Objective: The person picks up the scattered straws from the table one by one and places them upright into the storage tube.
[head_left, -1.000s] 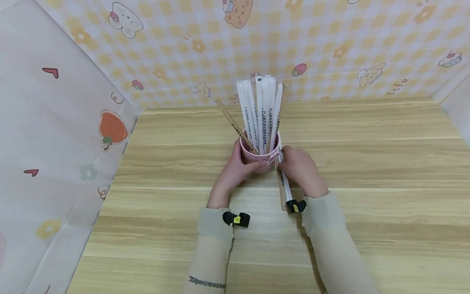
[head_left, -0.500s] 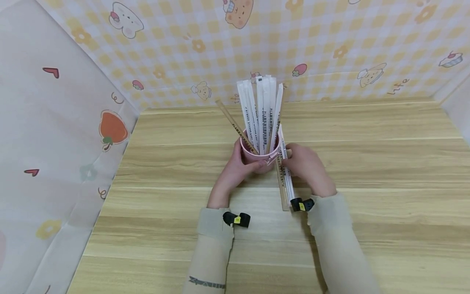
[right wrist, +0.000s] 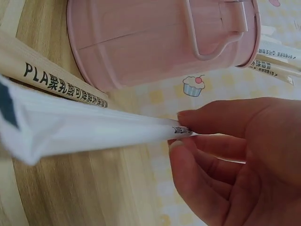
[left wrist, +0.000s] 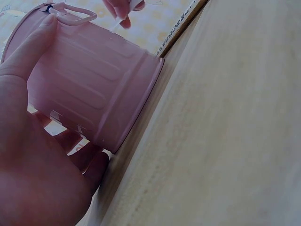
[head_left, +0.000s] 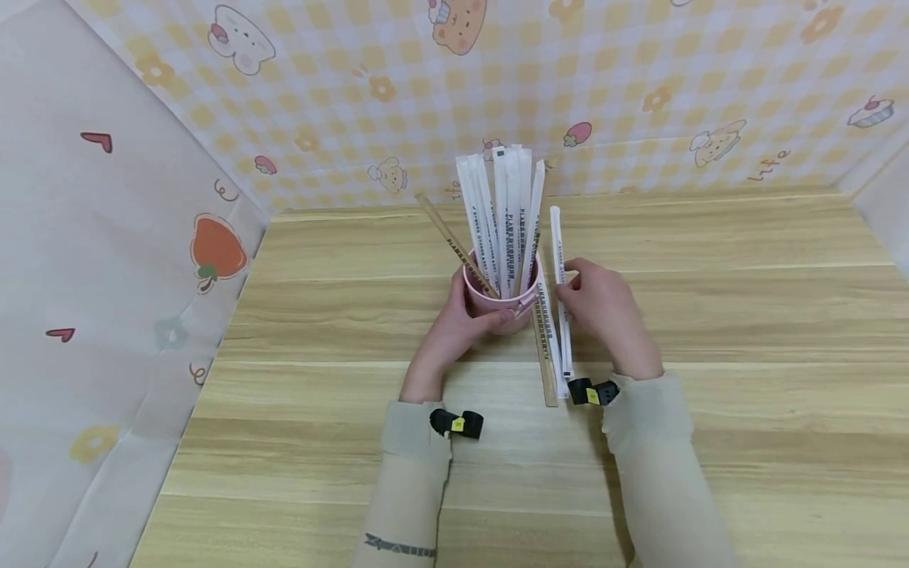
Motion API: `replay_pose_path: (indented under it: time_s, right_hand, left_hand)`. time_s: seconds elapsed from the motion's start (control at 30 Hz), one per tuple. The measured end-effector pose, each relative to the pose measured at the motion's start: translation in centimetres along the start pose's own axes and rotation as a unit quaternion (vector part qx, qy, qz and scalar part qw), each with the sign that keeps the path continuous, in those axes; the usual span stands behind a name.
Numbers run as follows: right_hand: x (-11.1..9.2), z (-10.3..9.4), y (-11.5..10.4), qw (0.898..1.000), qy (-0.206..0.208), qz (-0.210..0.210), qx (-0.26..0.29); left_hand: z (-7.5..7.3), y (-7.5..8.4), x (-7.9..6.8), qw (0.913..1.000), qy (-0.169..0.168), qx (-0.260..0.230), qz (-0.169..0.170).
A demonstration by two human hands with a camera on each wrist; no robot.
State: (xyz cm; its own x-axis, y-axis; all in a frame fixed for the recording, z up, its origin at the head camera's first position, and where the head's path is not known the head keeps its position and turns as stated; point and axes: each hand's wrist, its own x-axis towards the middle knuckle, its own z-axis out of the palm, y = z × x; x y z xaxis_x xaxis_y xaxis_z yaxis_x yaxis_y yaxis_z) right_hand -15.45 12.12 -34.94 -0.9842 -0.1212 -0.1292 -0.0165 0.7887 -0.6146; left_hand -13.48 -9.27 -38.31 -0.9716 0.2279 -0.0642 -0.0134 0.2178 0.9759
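Note:
My left hand (head_left: 452, 330) holds a small pink bucket (left wrist: 89, 75), its fingers round the side and its thumb near the wire handle at the rim. Several white paper-wrapped straws (head_left: 503, 213) stand in the bucket. One brown-wrapped straw (head_left: 443, 229) leans out to the left. Just right of the bucket, my right hand (head_left: 604, 304) pinches a white wrapped straw (right wrist: 94, 125) between thumb and fingertips. Between the bucket and that straw, a brown-wrapped straw (head_left: 548, 379) and another white straw (head_left: 554, 347) lie side by side on the table.
The wood-grain table (head_left: 327, 315) reaches back to a yellow-checked patterned wall covering (head_left: 319, 118). A pale wall sheet (head_left: 114, 252) with printed hearts and strawberries borders the left side. Black wrist cameras (head_left: 457, 424) sit on both sleeves.
My right hand has drawn one white straw away from the bucket, to the right and slightly back, apart from the straws lying on the table. The left hand and bucket have stayed put.

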Motion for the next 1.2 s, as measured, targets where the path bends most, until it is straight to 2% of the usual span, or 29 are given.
replay_pose_path:
  time_s: [0.1, 0.2, 0.4, 0.53, 0.6, 0.67, 0.83, 0.93, 1.0, 1.07, 1.1, 1.2]
  right_hand:
    - [0.0, -0.1, 0.0, 1.000, 0.018, -0.004, 0.003]
    - [0.0, -0.2, -0.1, 0.999, 0.043, -0.011, 0.012]
    - [-0.7, -1.2, -1.0, 0.991, 0.124, -0.031, 0.040]
    - [-1.3, -2.2, -1.8, 0.978, 0.193, -0.053, 0.059]
    - [-1.7, -2.7, -2.2, 0.966, 0.236, -0.072, 0.076]
    - [-2.1, -3.2, -2.6, 0.949, 0.280, -0.099, 0.102]
    - [-3.5, -4.2, -4.0, 0.892, 0.378, -0.167, 0.184]
    - [-4.2, -4.6, -4.8, 0.857, 0.415, -0.204, 0.227]
    - [-4.6, -4.7, -5.3, 0.839, 0.428, -0.229, 0.245]
    - [-4.8, -4.7, -5.7, 0.830, 0.426, -0.251, 0.259]
    - [-4.8, -4.6, -5.9, 0.829, 0.422, -0.260, 0.260]
    - [-4.6, -4.0, -6.2, 0.841, 0.399, -0.272, 0.245]
  left_hand:
    - [0.0, 1.1, -0.5, 1.0000, -0.008, -0.005, 0.003]
    - [0.0, 1.1, -0.4, 0.9999, -0.008, -0.009, 0.011]
    - [0.0, -0.8, 0.5, 0.9998, 0.001, -0.010, 0.019]
    - [0.1, -1.8, 0.8, 0.9996, 0.008, 0.003, 0.028]
    - [0.1, -1.9, 0.9, 0.9995, 0.008, 0.005, 0.031]
    - [0.1, -1.8, 0.8, 0.9996, 0.006, 0.003, 0.028]
    - [0.0, -0.4, 0.3, 0.9999, -0.002, -0.005, 0.015]
    - [0.0, 0.6, -0.1, 0.9999, -0.005, -0.005, 0.015]
    - [0.0, 1.1, -0.3, 0.9998, -0.007, -0.002, 0.017]
    - [0.0, 1.3, -0.4, 0.9998, -0.008, 0.000, 0.015]
    - [0.0, 1.3, -0.5, 0.9999, -0.008, -0.001, 0.014]
    - [0.0, 1.2, -0.5, 0.9999, -0.009, -0.006, 0.012]
